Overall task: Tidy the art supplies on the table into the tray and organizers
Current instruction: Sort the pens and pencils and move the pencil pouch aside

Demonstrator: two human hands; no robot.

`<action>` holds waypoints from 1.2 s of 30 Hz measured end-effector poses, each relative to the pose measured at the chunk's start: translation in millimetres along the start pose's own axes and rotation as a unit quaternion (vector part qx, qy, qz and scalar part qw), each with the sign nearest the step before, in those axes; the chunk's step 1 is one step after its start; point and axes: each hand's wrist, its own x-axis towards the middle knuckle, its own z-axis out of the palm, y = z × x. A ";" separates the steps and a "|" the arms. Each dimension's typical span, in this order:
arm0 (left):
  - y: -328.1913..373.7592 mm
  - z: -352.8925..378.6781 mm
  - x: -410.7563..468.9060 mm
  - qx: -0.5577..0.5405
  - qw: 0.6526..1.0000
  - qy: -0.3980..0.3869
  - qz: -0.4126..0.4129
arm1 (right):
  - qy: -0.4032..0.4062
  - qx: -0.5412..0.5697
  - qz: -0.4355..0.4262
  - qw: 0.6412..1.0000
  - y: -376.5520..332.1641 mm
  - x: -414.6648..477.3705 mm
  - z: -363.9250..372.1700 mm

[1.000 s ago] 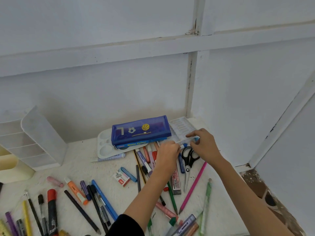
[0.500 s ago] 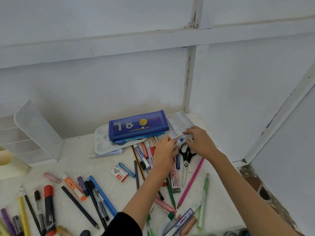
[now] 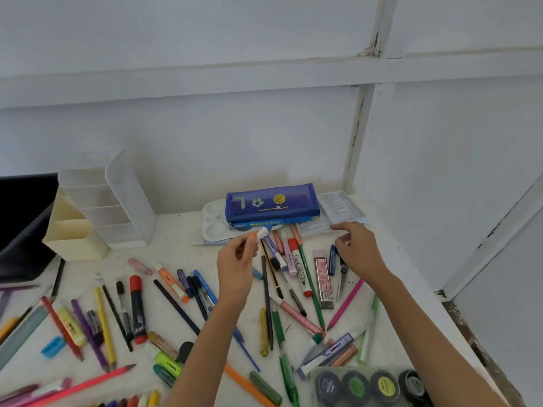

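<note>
Pinching a short orange marker (image 3: 258,233) with a white cap between thumb and fingertips of the left hand (image 3: 235,259), lifted clear of the table (image 3: 176,254) with the cap end tilted up and away, likely singled out of the heap to be carried off alone. Hovering with the right hand (image 3: 357,249) well apart from the left, fingers loosely curled, index stretched forward, gripping nothing as far as can be seen. Just beyond its fingertips, a clear plastic box (image 3: 338,207); touching or not, impossible to tell. Under that palm, half hidden, a pair of scissors (image 3: 341,277). Between the two hands, a fan of pens and pencils lying flat, among them a red-capped marker (image 3: 298,265). Just past the left hand's fingertips, a blue pencil case (image 3: 271,202) stacked on a water colour box (image 3: 264,223) and a white palette (image 3: 213,224), pushed back near the wall, presumably to save room. Well off to the left of the left hand, upright and open toward the person, a white tiered organizer (image 3: 117,201) with a cream organizer (image 3: 73,239) touching it; further left, a dark container (image 3: 23,224), perhaps the tray. Judging by the litter on both sides of the forearms, hardly begun. Next, most likely, swinging the marker leftward into an organizer slot.
</note>
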 end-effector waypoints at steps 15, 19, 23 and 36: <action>3.6 -76.2 -83.5 -0.094 0.990 -0.006 -0.102 | -0.324 -0.136 -0.049 0.935 -77.9 -108.1 0.8; 4.2 -82.7 -99.9 -0.082 0.989 -0.034 -0.118 | -0.349 -0.181 -0.035 0.919 -77.4 -129.9 4.8; 3.2 -91.6 -115.6 -0.076 0.988 -0.053 -0.123 | -0.358 -0.182 -0.035 0.915 -79.8 -135.0 10.7; 2.5 -160.4 -158.4 -0.121 0.990 -0.024 -0.075 | -0.190 -0.151 -0.161 0.957 -117.4 -166.6 29.3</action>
